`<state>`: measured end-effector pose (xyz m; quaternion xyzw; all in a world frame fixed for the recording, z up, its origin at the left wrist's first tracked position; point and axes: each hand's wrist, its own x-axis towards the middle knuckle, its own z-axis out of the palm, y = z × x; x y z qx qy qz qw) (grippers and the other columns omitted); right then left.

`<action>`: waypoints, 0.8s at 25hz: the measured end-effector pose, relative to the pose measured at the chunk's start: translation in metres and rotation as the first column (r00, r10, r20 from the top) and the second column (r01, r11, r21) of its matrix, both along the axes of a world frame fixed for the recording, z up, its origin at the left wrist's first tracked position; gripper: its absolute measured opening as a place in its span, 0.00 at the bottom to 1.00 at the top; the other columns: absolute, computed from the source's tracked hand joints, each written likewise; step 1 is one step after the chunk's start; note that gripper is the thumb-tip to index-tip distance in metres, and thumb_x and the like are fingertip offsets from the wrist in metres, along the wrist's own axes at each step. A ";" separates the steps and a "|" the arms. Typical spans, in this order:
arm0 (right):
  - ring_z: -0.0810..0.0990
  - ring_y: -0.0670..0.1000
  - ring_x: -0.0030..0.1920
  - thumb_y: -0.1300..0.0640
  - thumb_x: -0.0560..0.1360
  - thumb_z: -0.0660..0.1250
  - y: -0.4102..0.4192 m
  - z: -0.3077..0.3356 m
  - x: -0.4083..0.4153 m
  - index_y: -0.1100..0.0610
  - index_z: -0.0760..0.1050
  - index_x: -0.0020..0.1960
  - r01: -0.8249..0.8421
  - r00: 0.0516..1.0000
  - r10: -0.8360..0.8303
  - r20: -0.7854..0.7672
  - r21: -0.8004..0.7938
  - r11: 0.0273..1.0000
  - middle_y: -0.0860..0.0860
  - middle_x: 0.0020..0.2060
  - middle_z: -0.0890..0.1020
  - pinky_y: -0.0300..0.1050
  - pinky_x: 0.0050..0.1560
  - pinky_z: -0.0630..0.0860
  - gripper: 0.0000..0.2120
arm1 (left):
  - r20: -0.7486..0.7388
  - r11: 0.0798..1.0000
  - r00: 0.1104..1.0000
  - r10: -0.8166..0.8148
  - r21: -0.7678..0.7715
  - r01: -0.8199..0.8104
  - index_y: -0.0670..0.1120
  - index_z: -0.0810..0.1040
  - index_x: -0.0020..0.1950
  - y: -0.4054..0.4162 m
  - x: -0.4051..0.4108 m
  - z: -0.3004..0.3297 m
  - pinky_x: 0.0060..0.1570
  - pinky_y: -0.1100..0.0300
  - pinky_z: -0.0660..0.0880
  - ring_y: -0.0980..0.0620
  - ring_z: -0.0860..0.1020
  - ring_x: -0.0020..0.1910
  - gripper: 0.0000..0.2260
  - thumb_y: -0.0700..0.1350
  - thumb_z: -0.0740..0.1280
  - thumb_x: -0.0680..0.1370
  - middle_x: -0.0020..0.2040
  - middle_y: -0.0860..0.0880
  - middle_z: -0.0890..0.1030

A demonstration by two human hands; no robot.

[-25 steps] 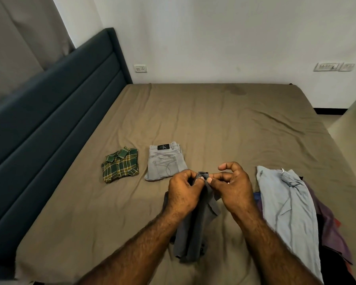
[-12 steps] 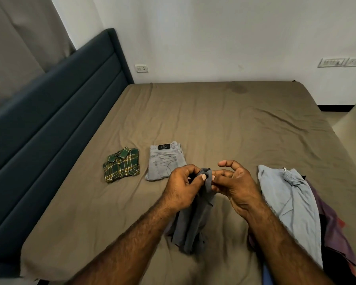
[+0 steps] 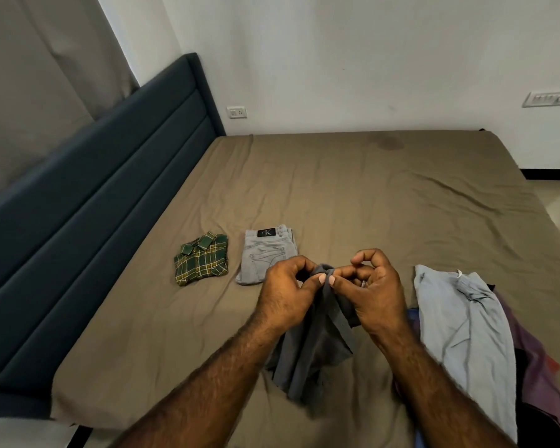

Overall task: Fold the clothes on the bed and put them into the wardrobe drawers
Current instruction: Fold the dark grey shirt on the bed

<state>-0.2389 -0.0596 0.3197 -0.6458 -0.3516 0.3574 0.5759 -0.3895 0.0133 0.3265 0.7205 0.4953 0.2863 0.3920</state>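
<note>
A dark grey garment (image 3: pixel 314 347) hangs bunched above the brown bed (image 3: pixel 353 189), its lower part lying on the sheet. My left hand (image 3: pixel 288 292) and my right hand (image 3: pixel 372 286) both pinch its top edge, fingertips close together. A folded green plaid shirt (image 3: pixel 202 258) and folded light grey jeans (image 3: pixel 265 253) lie side by side on the bed beyond my hands. At my right a pile of unfolded clothes has a light blue shirt (image 3: pixel 459 324) on top, with purple (image 3: pixel 537 367) and dark pieces beneath.
A dark blue padded headboard (image 3: pixel 88 221) runs along the left side of the bed, with a grey curtain (image 3: pixel 39 76) behind it. A white wall with sockets stands beyond the far edge. Floor shows at the right.
My hands have stayed on the top edge of the grey garment, their fingers shifting slightly along it. The view has tilted a little.
</note>
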 end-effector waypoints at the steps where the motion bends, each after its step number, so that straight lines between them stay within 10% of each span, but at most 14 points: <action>1: 0.87 0.45 0.42 0.63 0.72 0.80 0.000 0.000 0.002 0.55 0.71 0.55 0.007 1.000 -0.007 -0.010 0.008 1.000 0.45 0.40 0.88 0.39 0.46 0.82 0.20 | 0.012 0.996 0.998 0.067 0.050 -0.067 0.54 0.81 0.46 -0.002 0.000 0.001 0.43 0.64 0.78 0.60 0.80 0.45 0.07 0.49 0.79 0.75 0.43 0.57 0.82; 4: 0.88 0.49 0.43 0.65 0.72 0.79 -0.002 -0.002 0.005 0.54 0.70 0.55 0.027 0.998 -0.025 -0.053 0.037 0.999 0.48 0.40 0.88 0.46 0.50 0.83 0.21 | -0.027 0.965 0.989 0.145 0.225 -0.136 0.54 0.81 0.43 -0.007 0.005 -0.001 0.43 0.65 0.76 0.59 0.78 0.46 0.08 0.50 0.80 0.73 0.42 0.58 0.80; 11: 0.87 0.43 0.42 0.63 0.72 0.80 -0.003 -0.007 0.004 0.54 0.72 0.57 0.057 0.998 -0.055 -0.033 0.071 0.996 0.44 0.40 0.88 0.31 0.43 0.79 0.21 | 0.017 0.997 0.999 0.028 -0.073 -0.027 0.50 0.87 0.46 -0.008 0.016 0.004 0.42 0.62 0.80 0.57 0.84 0.41 0.03 0.44 0.74 0.80 0.41 0.53 0.86; 20: 0.87 0.44 0.47 0.65 0.75 0.78 -0.007 -0.015 0.013 0.48 0.77 0.62 -0.031 0.998 0.022 0.061 0.145 0.989 0.46 0.44 0.87 0.36 0.48 0.83 0.22 | 0.140 0.981 0.989 0.057 -0.190 -0.030 0.47 0.87 0.42 -0.005 0.024 0.002 0.44 0.53 0.82 0.52 0.84 0.39 0.08 0.40 0.73 0.80 0.39 0.48 0.87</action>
